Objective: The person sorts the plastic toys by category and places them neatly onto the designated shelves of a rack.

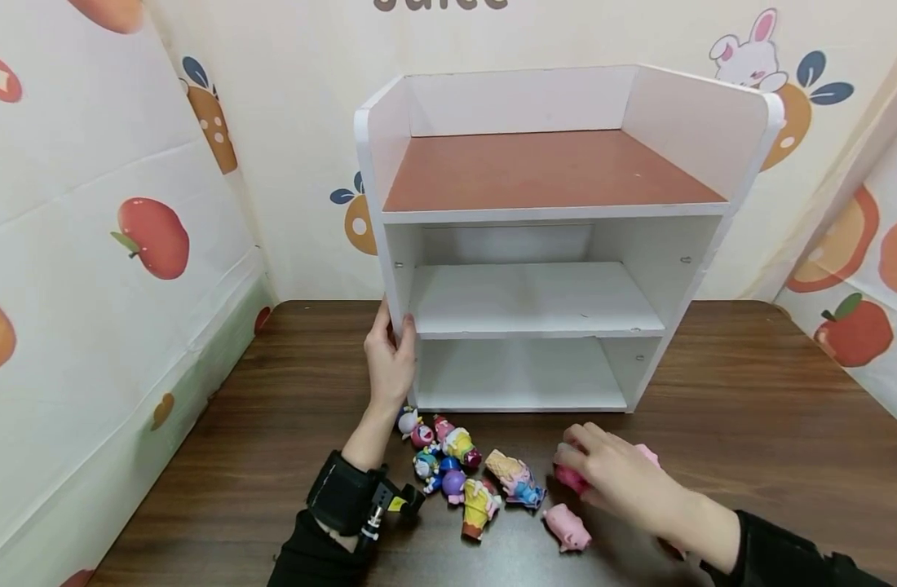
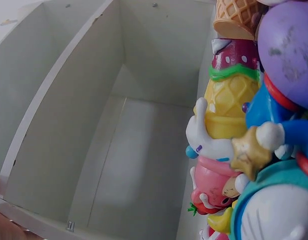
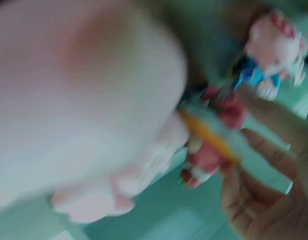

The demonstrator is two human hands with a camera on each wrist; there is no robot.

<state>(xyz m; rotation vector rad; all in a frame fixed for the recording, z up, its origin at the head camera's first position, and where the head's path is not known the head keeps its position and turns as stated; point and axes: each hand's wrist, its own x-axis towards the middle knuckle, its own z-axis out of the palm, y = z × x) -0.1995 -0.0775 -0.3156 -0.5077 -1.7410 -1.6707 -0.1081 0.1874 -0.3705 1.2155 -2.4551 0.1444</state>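
My left hand (image 1: 390, 359) grips the left side panel of a small white shelf unit (image 1: 540, 297), thumb on the front edge. The shelf stands upright on the table, with a brown top surface and two white levels below. In front of it, my right hand (image 1: 620, 471) holds a pink toy figure (image 1: 570, 479), mostly covered by the fingers; the right wrist view shows fingertips against this pink toy (image 3: 206, 155), blurred. A pink toy pig (image 1: 566, 527) lies just nearer to me. Another pink toy (image 1: 648, 453) shows behind the right hand.
Several colourful figurines cluster by my left wrist, among them a purple-headed figure (image 1: 453, 483), a yellow cone toy (image 1: 480, 507) and a waffle-cone toy (image 1: 518, 479). The brown wooden table (image 1: 749, 391) extends on both sides, with fruit-patterned walls (image 1: 125, 326) around it.
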